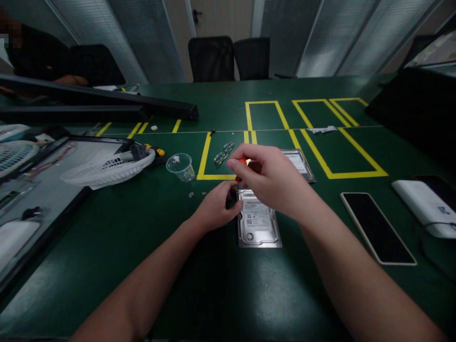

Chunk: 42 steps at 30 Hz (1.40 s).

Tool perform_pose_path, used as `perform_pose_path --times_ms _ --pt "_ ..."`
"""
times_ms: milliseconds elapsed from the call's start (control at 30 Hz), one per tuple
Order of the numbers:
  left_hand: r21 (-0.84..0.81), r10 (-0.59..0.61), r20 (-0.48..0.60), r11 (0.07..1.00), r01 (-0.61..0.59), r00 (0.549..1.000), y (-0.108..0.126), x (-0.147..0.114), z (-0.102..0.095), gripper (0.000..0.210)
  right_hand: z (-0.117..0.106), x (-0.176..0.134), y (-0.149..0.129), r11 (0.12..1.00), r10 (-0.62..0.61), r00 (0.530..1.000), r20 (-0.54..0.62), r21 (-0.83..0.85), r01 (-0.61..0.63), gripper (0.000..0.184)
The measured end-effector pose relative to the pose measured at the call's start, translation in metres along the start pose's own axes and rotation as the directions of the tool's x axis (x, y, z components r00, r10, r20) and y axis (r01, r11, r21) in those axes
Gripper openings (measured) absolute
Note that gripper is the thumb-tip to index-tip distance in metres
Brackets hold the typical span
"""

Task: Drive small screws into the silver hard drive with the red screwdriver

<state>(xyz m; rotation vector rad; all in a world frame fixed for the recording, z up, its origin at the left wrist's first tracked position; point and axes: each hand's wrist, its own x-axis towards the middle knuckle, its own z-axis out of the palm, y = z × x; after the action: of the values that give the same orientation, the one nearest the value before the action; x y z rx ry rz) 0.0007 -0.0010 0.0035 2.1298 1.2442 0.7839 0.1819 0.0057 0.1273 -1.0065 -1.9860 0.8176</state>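
Note:
A silver hard drive [257, 222] with a white label lies on the green table in front of me. My right hand [268, 172] is closed around a screwdriver [243, 162] with an orange-red and black handle, held upright. Its shaft points down at the drive's far left corner; the tip is hard to make out. My left hand [220, 205] grips that same corner, thumb on the left edge and fingertips beside the shaft. Behind my right hand lies a second hard drive [299, 164], partly covered. Several tiny screws [191, 194] rest left of my left hand.
A clear plastic cup [181, 167] and eyeglasses [224, 153] stand beyond my left hand. On the right are a phone [377, 228] and a white power bank [425, 206]. White fan grilles [107, 171] and a large panel [46, 199] occupy the left. Another person's arm [73, 80] shows far left.

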Motion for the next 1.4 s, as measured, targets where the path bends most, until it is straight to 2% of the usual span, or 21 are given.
perform_pose_path --times_ms 200,400,567,700,833,1000,1100,1233,1400 --pt "0.031 -0.010 0.003 0.999 0.009 1.000 -0.0024 -0.0004 0.0015 0.031 0.0026 0.0024 0.0048 0.999 0.045 0.999 -0.028 0.000 -0.045 0.027" --pt "0.018 -0.005 0.003 1.000 0.005 1.000 -0.0020 -0.0009 0.0016 0.030 0.0020 0.0022 0.0056 0.997 0.074 0.992 -0.102 -0.017 -0.076 0.017" --pt "0.009 -0.016 0.009 1.000 0.016 1.000 -0.0013 -0.0008 0.0009 0.031 0.0025 0.0004 0.0053 0.988 0.140 0.978 -0.156 -0.038 -0.148 0.017" --pt "0.014 -0.013 0.010 1.000 0.012 1.000 -0.0012 -0.0005 0.0006 0.031 0.0002 -0.0004 0.0020 0.999 0.036 0.995 -0.097 -0.007 -0.037 0.007" --pt "0.010 0.001 0.010 1.000 -0.001 1.000 -0.0005 -0.0004 0.0001 0.030 -0.0014 0.0011 -0.0013 1.000 0.028 0.999 -0.016 0.014 -0.028 0.017" --pt "-0.003 0.002 -0.002 1.000 -0.002 1.000 -0.0003 -0.0001 0.0008 0.028 0.0011 0.0033 0.0028 0.999 0.026 1.000 -0.002 0.030 -0.026 0.024" --pt "-0.003 -0.004 0.006 1.000 0.004 1.000 -0.0005 0.0002 0.0010 0.028 0.0016 0.0032 0.0048 0.999 0.039 0.999 -0.029 0.012 -0.038 0.024" --pt "0.005 -0.020 0.014 1.000 0.020 1.000 -0.0003 -0.0001 0.0004 0.027 0.0010 0.0018 0.0040 0.997 0.055 0.994 -0.095 -0.046 -0.059 0.014" --pt "-0.016 -0.023 0.007 1.000 0.023 1.000 -0.0001 -0.0005 0.0009 0.025 0.0030 -0.0007 0.0047 0.988 0.115 0.982 -0.148 -0.084 -0.128 0.023"
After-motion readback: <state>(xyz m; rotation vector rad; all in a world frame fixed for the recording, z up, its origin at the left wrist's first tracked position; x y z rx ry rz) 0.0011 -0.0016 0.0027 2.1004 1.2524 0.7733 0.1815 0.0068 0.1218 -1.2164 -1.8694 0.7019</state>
